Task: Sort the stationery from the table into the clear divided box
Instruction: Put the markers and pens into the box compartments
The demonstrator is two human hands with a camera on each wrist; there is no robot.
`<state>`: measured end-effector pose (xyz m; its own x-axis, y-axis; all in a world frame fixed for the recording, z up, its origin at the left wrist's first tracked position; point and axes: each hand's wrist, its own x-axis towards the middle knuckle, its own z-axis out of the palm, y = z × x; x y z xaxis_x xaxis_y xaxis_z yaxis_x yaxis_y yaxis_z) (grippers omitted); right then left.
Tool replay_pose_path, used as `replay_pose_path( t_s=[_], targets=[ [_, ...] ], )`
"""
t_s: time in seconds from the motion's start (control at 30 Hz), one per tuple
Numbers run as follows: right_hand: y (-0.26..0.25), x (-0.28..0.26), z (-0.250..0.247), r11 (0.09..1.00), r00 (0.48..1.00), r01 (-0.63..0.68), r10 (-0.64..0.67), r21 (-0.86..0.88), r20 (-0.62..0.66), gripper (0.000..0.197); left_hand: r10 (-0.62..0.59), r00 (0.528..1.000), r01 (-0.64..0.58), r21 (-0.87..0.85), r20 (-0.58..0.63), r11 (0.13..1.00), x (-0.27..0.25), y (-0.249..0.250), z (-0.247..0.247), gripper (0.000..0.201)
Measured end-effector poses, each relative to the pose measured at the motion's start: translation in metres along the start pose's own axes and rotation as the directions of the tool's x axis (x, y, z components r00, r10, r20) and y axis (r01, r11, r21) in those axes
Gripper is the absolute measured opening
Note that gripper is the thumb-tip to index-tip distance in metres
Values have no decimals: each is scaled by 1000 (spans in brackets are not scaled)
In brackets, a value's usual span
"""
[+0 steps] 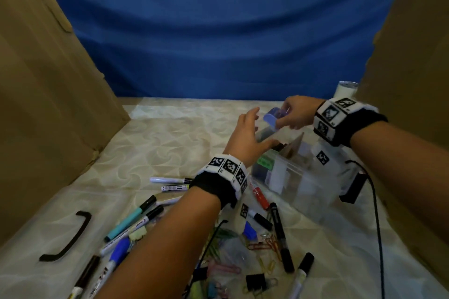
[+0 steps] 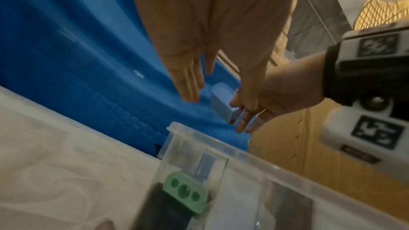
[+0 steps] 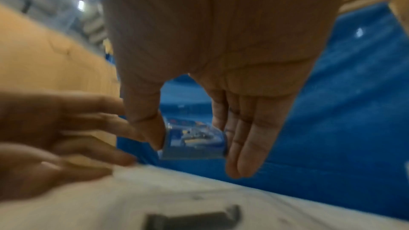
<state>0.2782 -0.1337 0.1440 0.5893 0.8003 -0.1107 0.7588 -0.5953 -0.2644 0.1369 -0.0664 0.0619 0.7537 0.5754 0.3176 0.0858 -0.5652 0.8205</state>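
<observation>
My right hand pinches a small pale-blue sharpener between thumb and fingers, held above the far end of the clear divided box. The same sharpener shows in the left wrist view, and again as a translucent sharpener in the right wrist view. My left hand hovers just left of it with fingers spread and holds nothing. A green sharpener lies in the box's near-left compartment. Markers, coloured paper clips and a binder clip lie on the table.
Cardboard walls stand at left and right, with a blue cloth behind. A black handle-shaped piece lies at the left. A black cable runs down the right side. A white cup stands at the back right.
</observation>
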Motion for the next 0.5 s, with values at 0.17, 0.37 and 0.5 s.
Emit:
replay_pose_path(
  t_s=[0.17, 0.37, 0.5],
  targets=[
    [35, 54, 17, 936, 995, -66, 86, -346, 42, 74, 10, 968, -131, 477, 249, 869, -4, -21, 5, 47],
    [40, 88, 44, 855, 978, -86, 169, -511, 119, 68, 57, 946, -242, 579, 318, 778, -1, -30, 1, 46],
    [47, 114, 60, 803, 965, 19, 142, -596, 222, 14, 38, 940, -238, 573, 339, 784, -2, -33, -1, 54]
  ],
)
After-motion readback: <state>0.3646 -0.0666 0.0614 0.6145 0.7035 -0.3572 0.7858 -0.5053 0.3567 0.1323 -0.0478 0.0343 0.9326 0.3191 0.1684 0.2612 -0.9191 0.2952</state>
